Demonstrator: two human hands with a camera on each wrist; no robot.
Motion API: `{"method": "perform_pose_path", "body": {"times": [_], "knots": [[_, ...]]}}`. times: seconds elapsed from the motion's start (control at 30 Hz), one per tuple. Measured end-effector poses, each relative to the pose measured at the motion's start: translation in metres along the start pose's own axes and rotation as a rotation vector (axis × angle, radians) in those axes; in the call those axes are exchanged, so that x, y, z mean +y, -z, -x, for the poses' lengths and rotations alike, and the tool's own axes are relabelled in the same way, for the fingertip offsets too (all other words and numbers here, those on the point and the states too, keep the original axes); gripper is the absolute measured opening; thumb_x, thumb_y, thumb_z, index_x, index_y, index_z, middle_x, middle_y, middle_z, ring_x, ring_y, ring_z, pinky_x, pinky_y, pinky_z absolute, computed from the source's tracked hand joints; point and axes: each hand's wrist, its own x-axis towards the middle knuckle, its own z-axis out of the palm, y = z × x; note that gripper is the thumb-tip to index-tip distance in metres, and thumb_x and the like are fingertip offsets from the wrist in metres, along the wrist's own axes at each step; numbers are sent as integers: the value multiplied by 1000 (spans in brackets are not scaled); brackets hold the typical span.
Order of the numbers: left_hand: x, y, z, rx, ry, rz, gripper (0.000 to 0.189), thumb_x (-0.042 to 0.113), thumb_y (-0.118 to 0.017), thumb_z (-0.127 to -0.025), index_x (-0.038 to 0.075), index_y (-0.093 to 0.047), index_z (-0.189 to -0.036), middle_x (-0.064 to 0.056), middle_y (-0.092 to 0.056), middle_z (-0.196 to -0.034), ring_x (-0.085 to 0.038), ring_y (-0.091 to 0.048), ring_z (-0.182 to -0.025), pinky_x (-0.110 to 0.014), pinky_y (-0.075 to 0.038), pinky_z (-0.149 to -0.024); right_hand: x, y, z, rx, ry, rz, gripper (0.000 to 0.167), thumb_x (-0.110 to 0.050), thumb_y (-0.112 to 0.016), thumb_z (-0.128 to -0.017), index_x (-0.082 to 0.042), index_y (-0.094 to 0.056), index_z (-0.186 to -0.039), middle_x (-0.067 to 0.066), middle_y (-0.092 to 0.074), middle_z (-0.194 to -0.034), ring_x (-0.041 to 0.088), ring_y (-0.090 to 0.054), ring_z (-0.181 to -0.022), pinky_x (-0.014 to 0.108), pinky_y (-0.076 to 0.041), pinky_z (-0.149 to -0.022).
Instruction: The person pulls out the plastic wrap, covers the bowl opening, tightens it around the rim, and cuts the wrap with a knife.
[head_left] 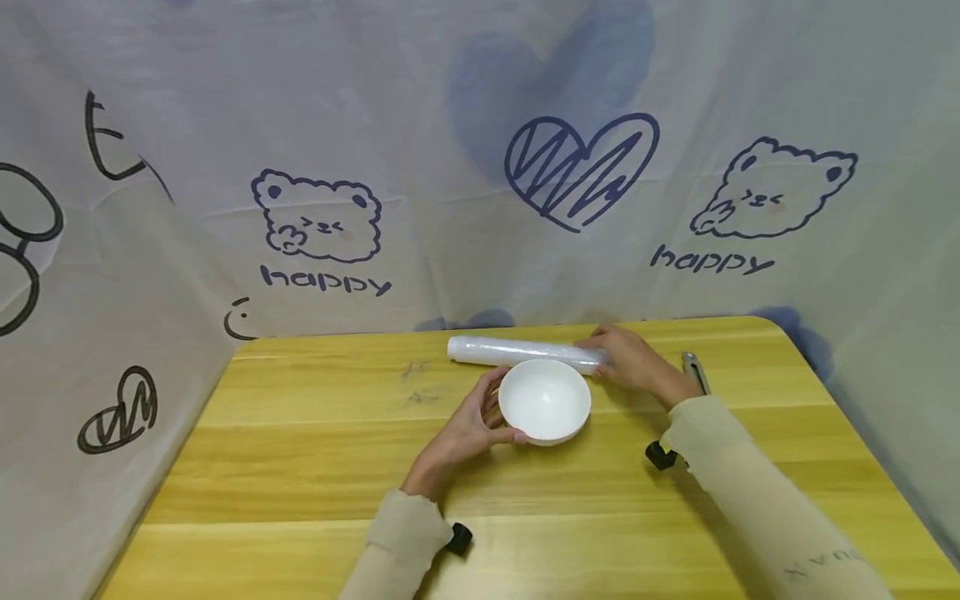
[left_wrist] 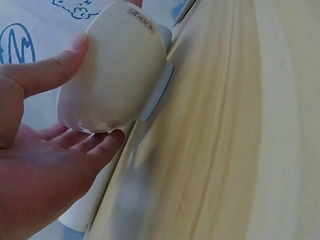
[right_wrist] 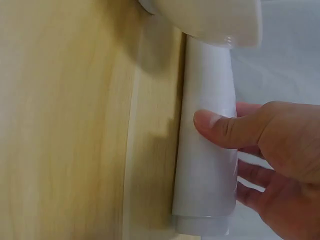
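Observation:
A white bowl (head_left: 545,402) stands upright at the middle of the table, its mouth facing up. My left hand (head_left: 471,427) holds it from the left side, thumb on the near wall and fingers around the far side. In the left wrist view, the outer wall of the bowl (left_wrist: 112,70) bears a small printed label near the rim. Behind the bowl lies a roll of plastic wrap (head_left: 517,350), stretching left to right. My right hand (head_left: 633,360) grips its right end. The right wrist view shows the thumb (right_wrist: 215,125) across the roll and the fingers partly hidden behind it.
A box cutter (head_left: 695,372) lies to the right, beside my right forearm and partly covered by the sleeve. The wooden table (head_left: 300,467) meets a white cloth backdrop (head_left: 450,242) with drawings along its back edge. Black wrist mounts (head_left: 459,540) stick out below both cuffs.

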Motion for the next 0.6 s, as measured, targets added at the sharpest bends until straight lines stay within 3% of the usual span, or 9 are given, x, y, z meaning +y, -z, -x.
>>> {"method": "perform_pose_path", "body": {"times": [0.2,0.6], "knots": [[-1,0,-5,-44,-34,40,97,-18,-75,-82,1,-19,-159,-18,-25,-165,-35,-28,-151,-43,-38,-116,-1,-1,-6,-2,30,31,48,-1,-78,-89,-1,-65,-136,22,-62,-127,38,-61,-112,54,-50,-100],[5,2,-9,-134,30,80,98,-25,-65,-85,3,-12,-163,-17,-13,-169,-39,-27,-151,-39,-45,-110,2,-5,-11,-1,28,3,49,0,-74,-92,-6,-64,-140,21,-58,-135,39,-56,-122,56,-46,-106]]}}
